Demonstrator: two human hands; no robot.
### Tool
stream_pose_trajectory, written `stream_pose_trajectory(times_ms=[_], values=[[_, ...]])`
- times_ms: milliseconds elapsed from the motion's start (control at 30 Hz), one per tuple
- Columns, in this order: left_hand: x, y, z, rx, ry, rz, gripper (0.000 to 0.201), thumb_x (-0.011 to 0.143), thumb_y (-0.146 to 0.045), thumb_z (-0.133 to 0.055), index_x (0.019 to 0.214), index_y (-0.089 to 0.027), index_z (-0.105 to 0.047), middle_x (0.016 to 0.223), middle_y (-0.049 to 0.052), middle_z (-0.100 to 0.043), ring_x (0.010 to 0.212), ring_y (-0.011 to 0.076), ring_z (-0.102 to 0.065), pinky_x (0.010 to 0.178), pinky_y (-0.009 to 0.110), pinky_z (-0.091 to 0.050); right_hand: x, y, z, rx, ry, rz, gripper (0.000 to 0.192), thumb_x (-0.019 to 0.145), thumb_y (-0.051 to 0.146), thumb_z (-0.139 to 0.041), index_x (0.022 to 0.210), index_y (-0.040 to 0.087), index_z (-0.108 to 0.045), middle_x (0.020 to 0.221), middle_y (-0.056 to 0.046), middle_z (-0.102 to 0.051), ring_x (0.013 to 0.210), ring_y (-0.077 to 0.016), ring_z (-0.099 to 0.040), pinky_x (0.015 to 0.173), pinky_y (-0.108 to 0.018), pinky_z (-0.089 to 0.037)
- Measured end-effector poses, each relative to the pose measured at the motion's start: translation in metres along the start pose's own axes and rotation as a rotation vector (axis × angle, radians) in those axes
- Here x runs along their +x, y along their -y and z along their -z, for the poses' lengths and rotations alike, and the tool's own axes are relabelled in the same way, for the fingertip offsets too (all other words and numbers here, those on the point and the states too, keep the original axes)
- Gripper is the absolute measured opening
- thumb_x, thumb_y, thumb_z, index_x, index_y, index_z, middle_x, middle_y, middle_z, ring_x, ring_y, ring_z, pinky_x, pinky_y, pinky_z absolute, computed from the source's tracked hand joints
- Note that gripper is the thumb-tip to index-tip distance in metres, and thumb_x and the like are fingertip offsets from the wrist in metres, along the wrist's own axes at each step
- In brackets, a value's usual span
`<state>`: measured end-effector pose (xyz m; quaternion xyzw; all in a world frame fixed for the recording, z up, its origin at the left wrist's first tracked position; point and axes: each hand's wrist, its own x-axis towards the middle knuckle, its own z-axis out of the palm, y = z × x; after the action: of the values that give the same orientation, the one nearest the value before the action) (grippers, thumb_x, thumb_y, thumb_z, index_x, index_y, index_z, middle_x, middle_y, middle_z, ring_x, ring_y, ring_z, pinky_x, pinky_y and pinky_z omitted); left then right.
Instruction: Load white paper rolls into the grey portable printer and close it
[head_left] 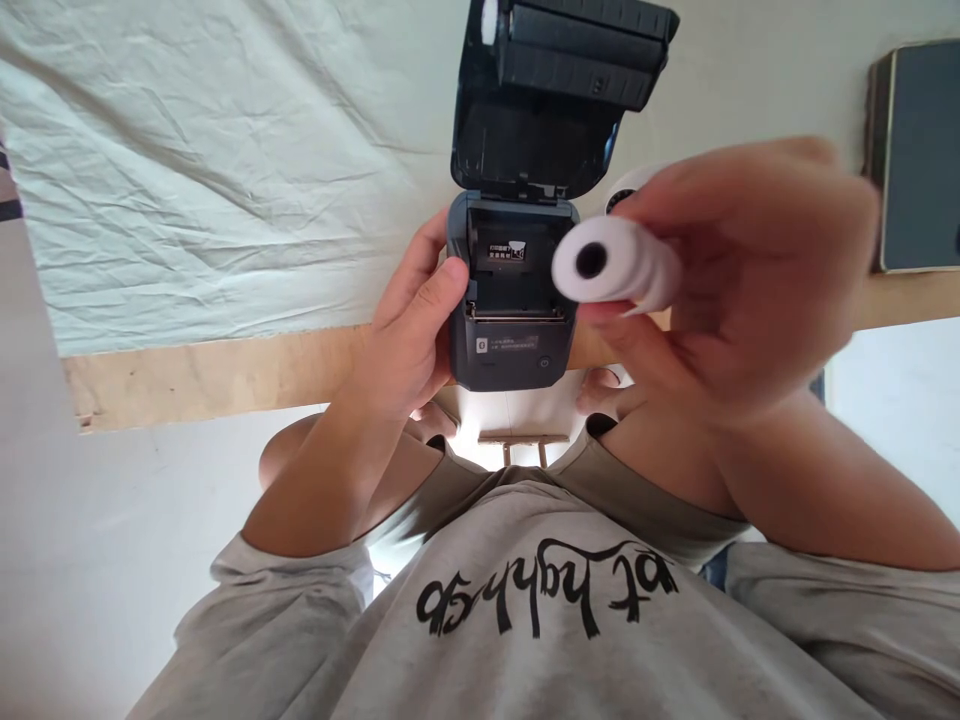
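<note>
A small dark label printer (510, 345) stands at the table's near edge with its lid (547, 90) swung open and upright. Its paper bay (514, 270) is empty, with a small sticker inside. My left hand (412, 330) grips the printer's left side, thumb on the casing. My right hand (742, 270) holds a white paper roll (611, 262) just right of the bay, with the roll's dark core hole facing me. The roll is in the air, beside the printer rather than inside it.
A wrinkled white cloth (225, 160) covers the table, whose wooden edge (210, 375) runs across the middle of the view. Part of another white roll (626, 188) shows behind my right hand. A dark flat book or tablet (919, 150) lies at the far right. My grey shirt fills the bottom.
</note>
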<state>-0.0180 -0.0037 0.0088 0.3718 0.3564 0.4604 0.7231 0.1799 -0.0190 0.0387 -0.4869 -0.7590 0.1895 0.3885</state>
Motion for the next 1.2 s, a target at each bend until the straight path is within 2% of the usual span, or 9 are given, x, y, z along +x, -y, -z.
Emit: stream_pose_trajectory(times_ms=[100, 167, 300, 467, 600, 733, 933, 1100, 1200], values=[[0.0, -0.001, -0.001, 0.049, -0.021, -0.004, 0.025, 0.091, -0.042, -0.056, 0.107, -0.024, -0.063, 0.096, -0.001, -0.066, 0.083, 0.0096, -0.066, 0.066, 0.02, -0.055, 0.005, 0.003, -0.013, -0.105, -0.075, 0.13, 0.015, 0.086, 0.031, -0.058, 0.1, 0.024, -0.058, 0.1, -0.004, -0.067, 0.095, -0.0192, -0.065, 0.086, -0.037, -0.055], [-0.001, -0.002, -0.001, 0.076, -0.034, 0.005, 0.025, 0.09, -0.044, -0.057, 0.107, -0.026, -0.063, 0.097, -0.001, -0.066, 0.087, 0.0112, -0.066, 0.068, 0.021, -0.055, 0.009, 0.004, -0.019, -0.22, -0.101, 0.175, 0.008, 0.088, 0.027, -0.058, 0.095, 0.024, -0.056, 0.099, -0.002, -0.069, 0.093, -0.0167, -0.066, 0.081, -0.034, -0.054], [-0.002, -0.001, 0.0, 0.1, -0.042, 0.0, 0.028, 0.088, -0.046, -0.058, 0.108, -0.027, -0.061, 0.102, 0.0, -0.066, 0.101, 0.0153, -0.066, 0.075, 0.023, -0.056, 0.015, 0.008, -0.024, -0.326, -0.066, 0.19, 0.009, 0.088, 0.024, -0.062, 0.093, 0.024, -0.055, 0.102, 0.0, -0.071, 0.094, -0.015, -0.068, 0.073, -0.032, -0.052], [-0.005, -0.001, 0.001, 0.117, -0.034, 0.001, 0.031, 0.088, -0.045, -0.057, 0.112, -0.025, -0.058, 0.102, 0.002, -0.066, 0.101, 0.0193, -0.067, 0.063, 0.025, -0.056, 0.016, 0.012, -0.027, -0.244, -0.082, 0.169, 0.012, 0.086, 0.021, -0.064, 0.091, 0.023, -0.053, 0.099, -0.001, -0.071, 0.095, -0.0145, -0.068, 0.07, -0.03, -0.05], [-0.006, -0.001, 0.001, 0.075, -0.038, 0.0, 0.027, 0.09, -0.04, -0.055, 0.112, -0.025, -0.058, 0.101, 0.0, -0.065, 0.098, 0.0166, -0.067, 0.064, 0.024, -0.056, 0.016, 0.009, -0.03, -0.223, -0.069, 0.162, 0.014, 0.085, 0.022, -0.065, 0.084, 0.023, -0.052, 0.094, 0.001, -0.072, 0.089, -0.0149, -0.068, 0.072, -0.032, -0.048], [-0.004, 0.002, 0.002, 0.046, -0.03, -0.036, 0.024, 0.09, -0.04, -0.057, 0.11, -0.026, -0.061, 0.103, -0.002, -0.066, 0.106, 0.0142, -0.065, 0.075, 0.021, -0.057, 0.015, 0.006, -0.031, -0.236, -0.027, 0.142, 0.018, 0.089, 0.027, -0.06, 0.074, 0.022, -0.053, 0.087, 0.002, -0.071, 0.082, -0.015, -0.067, 0.073, -0.034, -0.046], [-0.005, -0.002, 0.001, 0.119, -0.056, 0.007, 0.03, 0.088, -0.047, -0.058, 0.111, -0.028, -0.061, 0.114, -0.001, -0.067, 0.117, 0.021, -0.063, 0.079, 0.027, -0.059, 0.013, 0.006, -0.024, -0.339, -0.063, 0.138, 0.01, 0.089, 0.03, -0.058, 0.082, 0.023, -0.061, 0.09, -0.001, -0.07, 0.084, -0.0187, -0.062, 0.078, -0.037, -0.044], [-0.004, -0.003, 0.001, 0.161, -0.053, 0.016, 0.034, 0.087, -0.05, -0.058, 0.114, -0.029, -0.06, 0.117, -0.001, -0.067, 0.122, 0.0233, -0.061, 0.084, 0.03, -0.059, 0.013, 0.006, -0.02, -0.411, 0.072, 0.058, 0.011, 0.091, 0.03, -0.053, 0.094, 0.025, -0.063, 0.094, -0.002, -0.071, 0.088, -0.0214, -0.06, 0.078, -0.038, -0.044], [-0.003, -0.002, 0.0, 0.158, -0.055, 0.015, 0.037, 0.086, -0.052, -0.058, 0.115, -0.028, -0.059, 0.119, 0.0, -0.066, 0.124, 0.0251, -0.06, 0.083, 0.031, -0.059, 0.013, 0.006, -0.02, -0.433, 0.05, 0.088, 0.014, 0.092, 0.028, -0.051, 0.098, 0.025, -0.063, 0.101, -0.001, -0.07, 0.089, -0.0208, -0.06, 0.077, -0.037, -0.044]])
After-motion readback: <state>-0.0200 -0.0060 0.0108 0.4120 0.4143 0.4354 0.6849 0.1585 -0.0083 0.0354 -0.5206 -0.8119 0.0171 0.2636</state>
